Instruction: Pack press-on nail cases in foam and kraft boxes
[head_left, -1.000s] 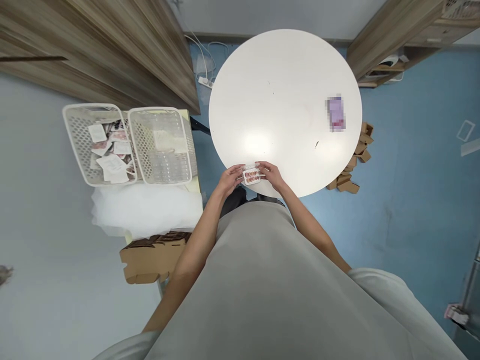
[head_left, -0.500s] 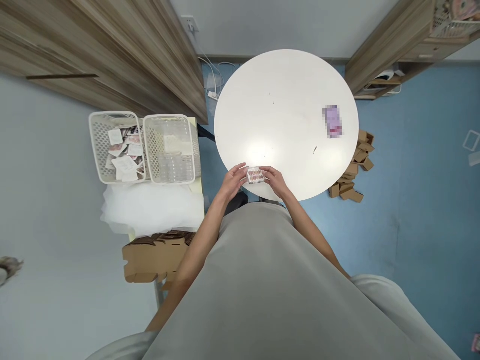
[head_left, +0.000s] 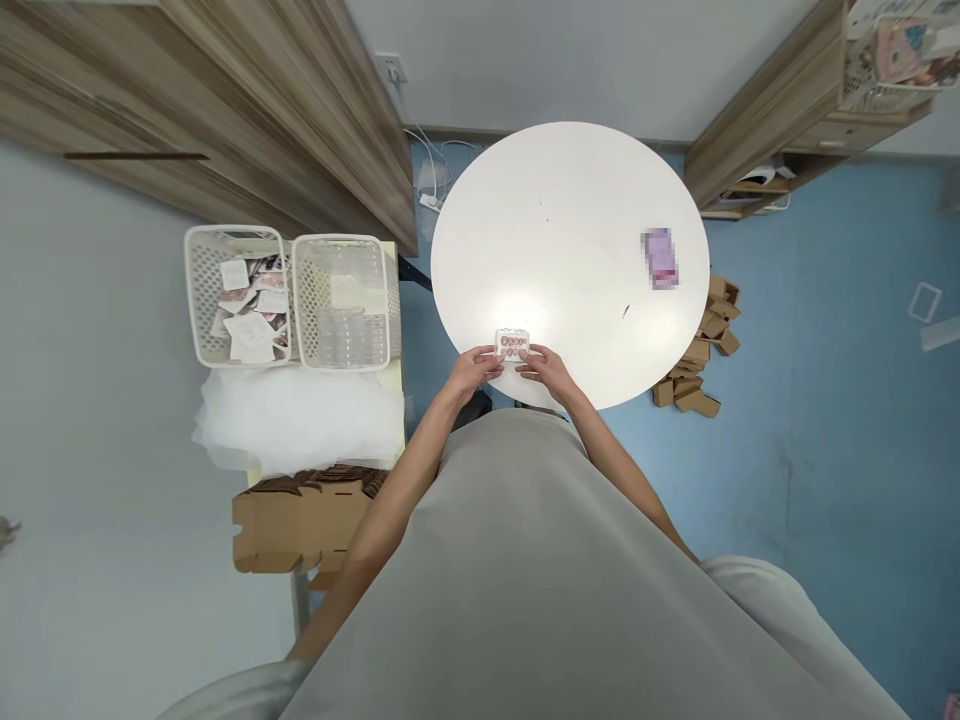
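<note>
Head view: clear case (head_left: 512, 342) with pinkish pieces is showing near counter's (head_left: 577, 180) seven o'clock; can't tell if it's resting or hovering. Vs half second ago, it's edging inward from near rim, hands slipping toward its lower corners. Fingers of left hand (head_left: 472, 371) are grasping eight o'clock corner, right hand (head_left: 553, 373) four o'clock. So handling's staying two-handed, tbh.

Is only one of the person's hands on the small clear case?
No, the left hand has its fingertips at the left end of the small clear case, the right hand at its right end.
</note>
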